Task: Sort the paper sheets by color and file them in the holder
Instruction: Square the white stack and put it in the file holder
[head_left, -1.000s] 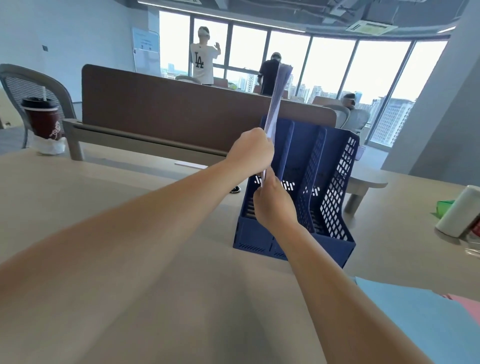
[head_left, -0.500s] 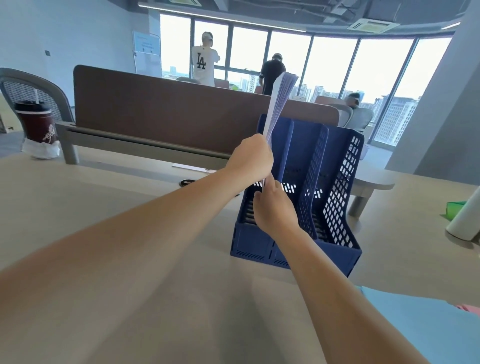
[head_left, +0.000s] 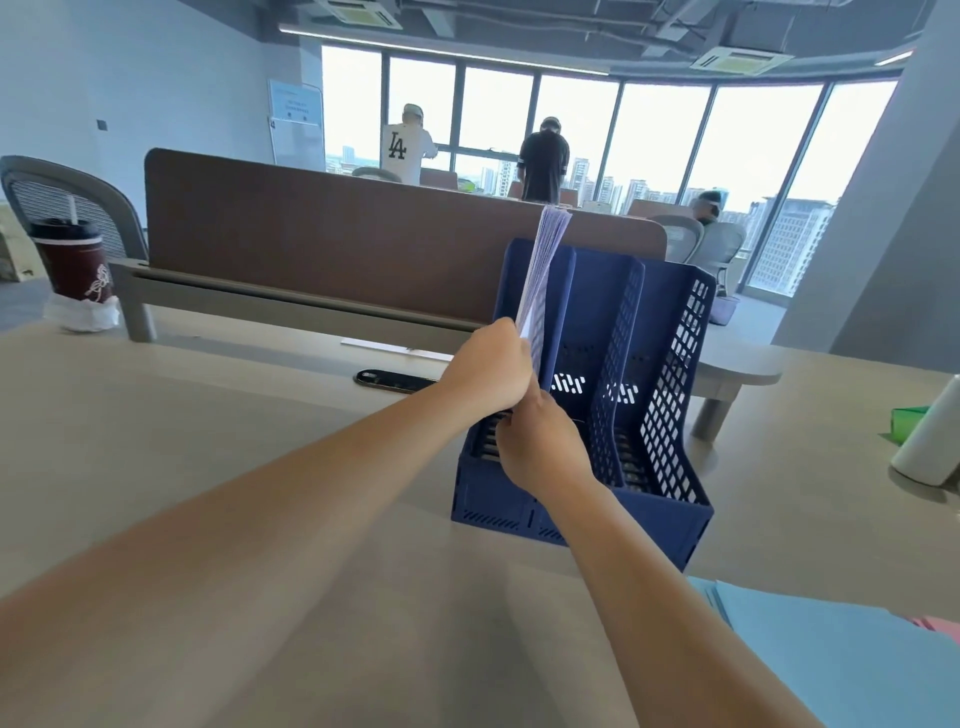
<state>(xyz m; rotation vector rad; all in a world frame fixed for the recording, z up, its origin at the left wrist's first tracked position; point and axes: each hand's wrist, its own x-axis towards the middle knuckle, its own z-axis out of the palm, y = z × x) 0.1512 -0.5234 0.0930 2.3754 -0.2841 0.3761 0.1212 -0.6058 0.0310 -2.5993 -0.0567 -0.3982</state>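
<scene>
Risk of the lavender sheets (head_left: 543, 270) fanning or snagging on the divider of the blue holder (head_left: 670, 395) if lowered at the present tilt; loose top edges could splay and miss the leftmost slot. Both closed on the stack's lower edge: left hand (head_left: 491, 371) above, right hand (head_left: 540, 449) just below, stack rising upright between them over the holder's left compartment. Light blue sheets (head_left: 831, 665) and pink ones flat on the desk (head_left: 208, 467), near right, unfiled.
</scene>
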